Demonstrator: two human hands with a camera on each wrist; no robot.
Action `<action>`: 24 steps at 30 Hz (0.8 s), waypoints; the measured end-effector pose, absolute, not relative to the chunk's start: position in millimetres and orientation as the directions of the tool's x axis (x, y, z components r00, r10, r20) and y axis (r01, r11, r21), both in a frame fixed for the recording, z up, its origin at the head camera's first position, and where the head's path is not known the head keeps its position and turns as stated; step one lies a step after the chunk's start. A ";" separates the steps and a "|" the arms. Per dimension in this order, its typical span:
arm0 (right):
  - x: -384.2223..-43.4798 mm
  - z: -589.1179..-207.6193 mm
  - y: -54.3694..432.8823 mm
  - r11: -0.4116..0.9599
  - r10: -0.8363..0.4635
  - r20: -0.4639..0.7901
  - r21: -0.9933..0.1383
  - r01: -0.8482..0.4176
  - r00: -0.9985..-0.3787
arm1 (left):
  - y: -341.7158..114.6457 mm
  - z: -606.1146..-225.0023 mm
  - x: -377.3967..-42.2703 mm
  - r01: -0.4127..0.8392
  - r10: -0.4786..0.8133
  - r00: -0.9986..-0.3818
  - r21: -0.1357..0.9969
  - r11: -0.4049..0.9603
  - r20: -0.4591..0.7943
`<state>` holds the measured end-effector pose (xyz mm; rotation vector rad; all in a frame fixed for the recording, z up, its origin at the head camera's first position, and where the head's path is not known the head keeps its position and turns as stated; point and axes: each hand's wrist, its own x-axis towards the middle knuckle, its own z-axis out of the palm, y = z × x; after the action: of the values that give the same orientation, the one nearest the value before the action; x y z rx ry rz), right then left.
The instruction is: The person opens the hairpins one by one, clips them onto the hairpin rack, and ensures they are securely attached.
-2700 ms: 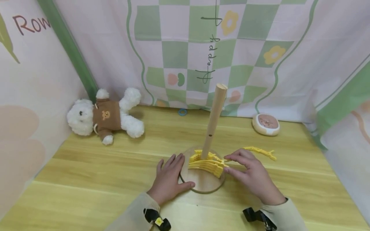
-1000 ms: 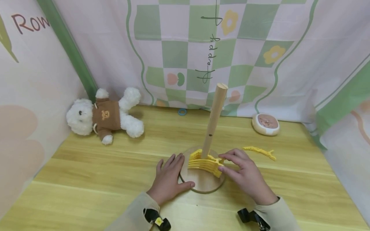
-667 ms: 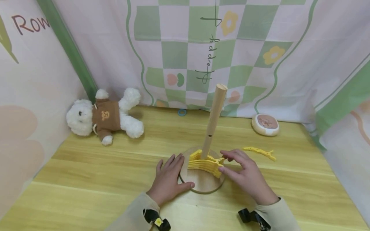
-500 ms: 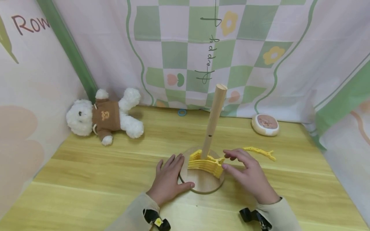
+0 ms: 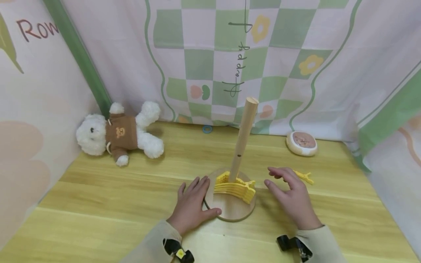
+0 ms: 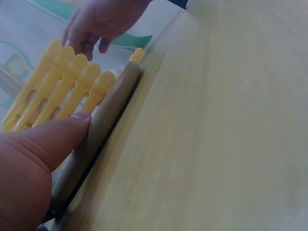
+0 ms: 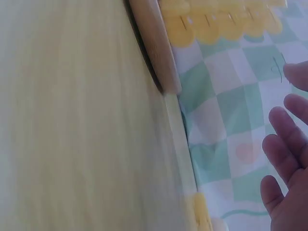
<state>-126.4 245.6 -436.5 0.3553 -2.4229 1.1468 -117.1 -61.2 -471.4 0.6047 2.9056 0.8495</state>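
Note:
My left hand (image 5: 192, 206) rests on the left edge of a round wooden base (image 5: 230, 212), fingers straight and spread, thumb at its front rim. From the base rises a wooden dowel (image 5: 243, 138). Around the dowel's foot several curved yellow plastic strips (image 5: 235, 190) lie stacked; their rounded ends (image 6: 98, 86) line up in a row in the left wrist view. Right of the base, my right hand (image 5: 291, 197) hovers with nothing in its loosely bent fingers, apart from the stack. It partly covers a single loose yellow strip (image 5: 306, 177) with a forked end, behind it on the table.
A white plush toy in a brown shirt (image 5: 123, 131) lies at the back left. Near the curtain are a small blue ring (image 5: 207, 129) and a rounded white device with a pinkish face (image 5: 301, 143). Fabric walls border the wooden table (image 5: 115, 212).
My right hand held a yellow strip's end at the stack's right side, then let go and drew back right, now covering part of the loose strip. The left hand stays put.

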 end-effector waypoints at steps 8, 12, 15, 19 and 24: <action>-128.9 -440.5 269.8 0.721 0.006 0.425 -0.629 -0.291 -0.905 | -61.3 -472.4 -117.1 0.356 0.386 -0.921 0.522 0.775 0.057; -129.1 -442.0 280.4 0.751 0.032 0.360 -0.624 -0.216 -0.932 | -61.6 -471.3 -117.0 0.352 0.385 -0.921 0.527 0.774 0.050; -129.9 -442.8 288.1 0.753 0.050 0.329 -0.632 -0.181 -0.943 | -61.6 -470.5 -116.9 0.349 0.385 -0.922 0.531 0.772 0.046; -131.1 -444.4 300.3 0.749 0.067 0.290 -0.647 -0.145 -0.955 | -61.3 -470.3 -116.9 0.348 0.383 -0.922 0.531 0.772 0.047; -132.0 -447.3 315.0 0.745 0.103 0.261 -0.660 -0.099 -0.960 | -61.0 -469.7 -116.7 0.342 0.380 -0.924 0.539 0.770 0.043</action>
<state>-132.0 315.0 -447.3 -0.0029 -2.6647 1.0306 -116.7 -61.0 -469.7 0.5905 2.8906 0.8595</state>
